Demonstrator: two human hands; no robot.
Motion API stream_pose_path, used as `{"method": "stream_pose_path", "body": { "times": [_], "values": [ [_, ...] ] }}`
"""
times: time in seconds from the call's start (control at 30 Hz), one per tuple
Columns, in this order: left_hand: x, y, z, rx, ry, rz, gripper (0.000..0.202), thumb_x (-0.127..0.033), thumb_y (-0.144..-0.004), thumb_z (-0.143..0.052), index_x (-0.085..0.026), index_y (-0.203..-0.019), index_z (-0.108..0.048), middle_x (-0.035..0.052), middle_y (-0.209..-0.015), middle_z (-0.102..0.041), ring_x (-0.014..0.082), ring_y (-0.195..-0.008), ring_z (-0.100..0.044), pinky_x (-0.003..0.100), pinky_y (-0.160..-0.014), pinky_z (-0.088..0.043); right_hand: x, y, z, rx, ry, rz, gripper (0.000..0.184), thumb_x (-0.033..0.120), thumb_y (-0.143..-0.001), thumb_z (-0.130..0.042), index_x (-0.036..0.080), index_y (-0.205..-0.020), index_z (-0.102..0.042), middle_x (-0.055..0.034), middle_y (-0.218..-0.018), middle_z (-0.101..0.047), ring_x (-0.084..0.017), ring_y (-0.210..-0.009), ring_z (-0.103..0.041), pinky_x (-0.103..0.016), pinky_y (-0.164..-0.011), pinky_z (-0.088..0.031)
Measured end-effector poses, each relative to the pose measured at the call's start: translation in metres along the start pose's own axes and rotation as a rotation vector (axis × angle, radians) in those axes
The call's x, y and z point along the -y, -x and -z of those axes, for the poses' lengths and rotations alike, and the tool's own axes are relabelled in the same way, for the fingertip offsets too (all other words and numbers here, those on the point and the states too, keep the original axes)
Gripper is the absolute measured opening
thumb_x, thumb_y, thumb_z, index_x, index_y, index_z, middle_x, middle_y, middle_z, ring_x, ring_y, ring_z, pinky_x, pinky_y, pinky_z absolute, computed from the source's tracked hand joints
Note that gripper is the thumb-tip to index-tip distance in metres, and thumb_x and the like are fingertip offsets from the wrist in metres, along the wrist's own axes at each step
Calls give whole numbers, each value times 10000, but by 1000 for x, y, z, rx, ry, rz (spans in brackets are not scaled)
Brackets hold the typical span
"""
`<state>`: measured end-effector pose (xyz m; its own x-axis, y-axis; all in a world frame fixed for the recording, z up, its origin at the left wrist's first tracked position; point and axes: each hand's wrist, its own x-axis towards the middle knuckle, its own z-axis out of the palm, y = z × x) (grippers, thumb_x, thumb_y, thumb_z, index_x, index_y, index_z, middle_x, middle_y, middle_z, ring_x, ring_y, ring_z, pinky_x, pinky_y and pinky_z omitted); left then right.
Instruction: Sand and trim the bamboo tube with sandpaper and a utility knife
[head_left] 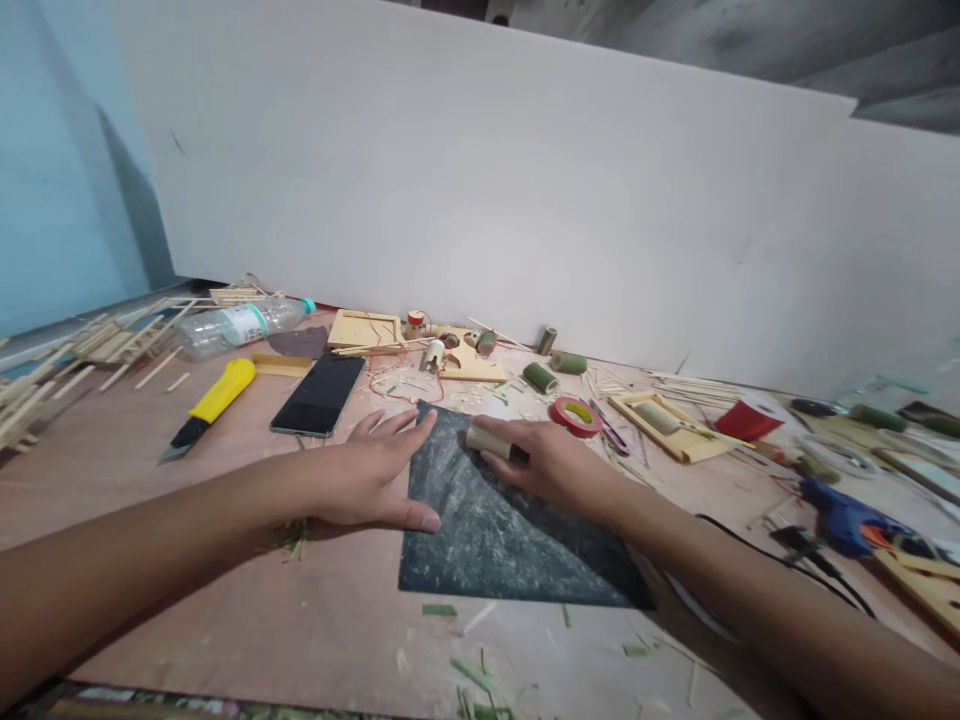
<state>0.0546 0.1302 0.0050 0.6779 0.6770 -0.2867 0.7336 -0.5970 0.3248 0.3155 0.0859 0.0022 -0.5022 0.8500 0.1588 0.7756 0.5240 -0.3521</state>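
Note:
A dark sheet that looks like sandpaper (495, 545), dusted with pale powder, lies flat on the tabletop. My left hand (375, 470) is spread over its left edge, fingers apart, with the thumb and fingertips on the sheet. Lying on its side on the sheet's upper part is a short, pale bamboo tube (487, 443). My right hand (551, 462) grips this tube from the right, its fingers wrapped over it, so part of the tube is hidden. A black smartphone (319, 395) rests just beyond my left hand.
A yellow utility knife (214, 405) lies left, blade out, near a plastic bottle (244, 325) and wooden sticks (45, 395). Red tape (576, 416), green bamboo pieces (540, 378) and a wooden frame (667, 428) lie beyond my right hand. A blue glue gun (844, 515) with a cable is at right.

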Motion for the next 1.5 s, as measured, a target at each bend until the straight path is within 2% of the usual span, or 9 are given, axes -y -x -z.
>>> {"method": "stream_pose_path", "body": {
  "times": [0.17, 0.33, 0.5, 0.67, 0.9, 1.07, 1.17, 1.3, 1.5],
  "values": [
    [-1, 0, 1, 10, -9, 4, 1271, -872, -798, -544, -141, -1662, 35, 188, -1712, 37, 457, -1551, 94, 624, -1241, -95, 2, 2, -5, 93, -37, 144, 465, 303, -997, -561, 235, -1458, -552, -95, -1122, -765, -226, -931, -727, -313, -833, -527],
    [-2, 0, 2, 7, -13, 14, 1271, -865, -797, -555, -137, -1664, 26, 190, -1711, 36, 455, -1552, 80, 606, -1247, -108, -6, 1, -4, 21, 62, 74, 466, 298, -1026, -520, 207, -1483, -524, -132, -1136, -742, -256, -992, -715, -337, -840, -524],
    [-2, 0, 1, 0, -25, -15, 1268, -855, -807, -556, -116, -1661, 20, 199, -1706, 28, 441, -1558, 69, 597, -1252, -91, 5, 2, -3, 146, 92, 207, 473, 292, -1039, -494, 264, -1511, -486, -81, -1028, -698, -199, -777, -678, -297, -725, -498],
    [-1, 0, 1, 7, -14, 9, 1281, -877, -791, -545, -141, -1663, 37, 186, -1712, 40, 452, -1554, 82, 607, -1246, -111, 0, -1, 0, 70, 153, 94, 471, 262, -1027, -507, 211, -1496, -511, -118, -1057, -687, -230, -849, -685, -321, -763, -496],
    [-2, 0, 1, 16, -9, 12, 1274, -879, -788, -545, -159, -1666, 31, 179, -1714, 37, 442, -1556, 86, 598, -1249, -95, 17, 3, -2, 150, 39, 171, 493, 243, -1017, -525, 282, -1506, -481, -74, -1070, -668, -216, -860, -677, -324, -778, -508],
    [-2, 0, 1, 16, 3, 26, 1283, -860, -783, -582, -157, -1665, 31, 178, -1719, 29, 452, -1554, 82, 600, -1248, -116, 25, 3, -3, 112, -16, 152, 413, 336, -1064, -451, 214, -1452, -526, -126, -1135, -701, -266, -989, -688, -381, -863, -517],
    [-4, 0, 2, 16, 2, 26, 1278, -849, -792, -585, -146, -1663, 32, 184, -1719, 25, 453, -1554, 80, 602, -1248, -108, 31, 5, -3, 98, -62, 161, 368, 308, -1081, -403, 191, -1388, -571, -126, -1134, -728, -249, -1011, -697, -358, -898, -510],
    [-5, 2, 5, 33, -12, 21, 1280, -838, -799, -586, -132, -1658, 48, 191, -1714, 47, 447, -1551, 102, 603, -1248, -98, 34, 7, -5, 117, -59, 197, 358, 298, -1045, -472, 185, -1369, -574, -119, -1137, -746, -241, -973, -716, -333, -870, -511],
    [-4, 3, 11, 106, -3, 7, 1389, -895, -722, -604, -155, -1643, 126, 173, -1705, 113, 448, -1550, 112, 635, -1233, -135, 27, 4, -3, 61, 0, 88, 294, 275, -1006, -536, 186, -1268, -635, -117, -1079, -768, -241, -900, -719, -321, -794, -494]
  ]
}}
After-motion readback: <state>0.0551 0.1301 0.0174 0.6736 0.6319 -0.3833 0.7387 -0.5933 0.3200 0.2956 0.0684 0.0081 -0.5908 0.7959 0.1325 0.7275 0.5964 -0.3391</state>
